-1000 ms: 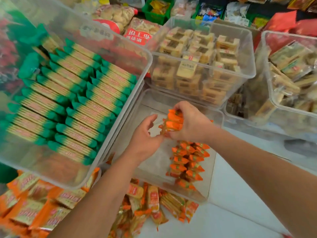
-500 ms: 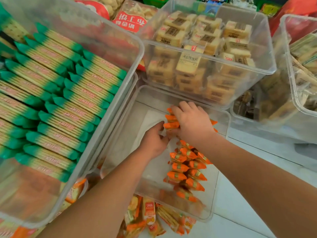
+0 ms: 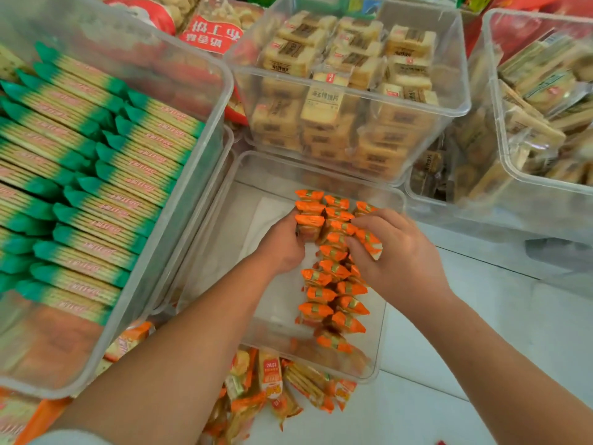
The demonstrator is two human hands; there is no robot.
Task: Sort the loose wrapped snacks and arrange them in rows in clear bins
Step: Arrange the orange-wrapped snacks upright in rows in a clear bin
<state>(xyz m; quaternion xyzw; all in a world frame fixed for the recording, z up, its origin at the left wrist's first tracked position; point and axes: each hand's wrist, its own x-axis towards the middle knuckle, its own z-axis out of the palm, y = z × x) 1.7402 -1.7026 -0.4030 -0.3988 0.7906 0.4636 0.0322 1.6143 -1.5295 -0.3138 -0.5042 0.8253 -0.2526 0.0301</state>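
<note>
A clear bin (image 3: 221,216) in the middle holds orange-wrapped snacks (image 3: 324,293) standing in a row along its right half. My left hand (image 3: 282,248) is inside the bin, its fingers curled against the left side of the far end of the row. My right hand (image 3: 394,255) lies over the right side of the same snacks, thumb and fingers bent round a few of them. Loose orange-wrapped snacks (image 3: 272,380) lie in a pile on the white surface in front of the bin.
A big clear bin (image 3: 192,69) of green-ended packets stands at the left. A bin (image 3: 455,91) of tan cake packs stands behind, another bin (image 3: 494,91) of pale packs at the right. More orange packs (image 3: 35,412) lie bottom left. White surface (image 3: 481,332) at the right.
Both hands have gone down from above the bin onto the far end of the row. The bunch that the right hand held now stands in the row, and the row reaches further back.
</note>
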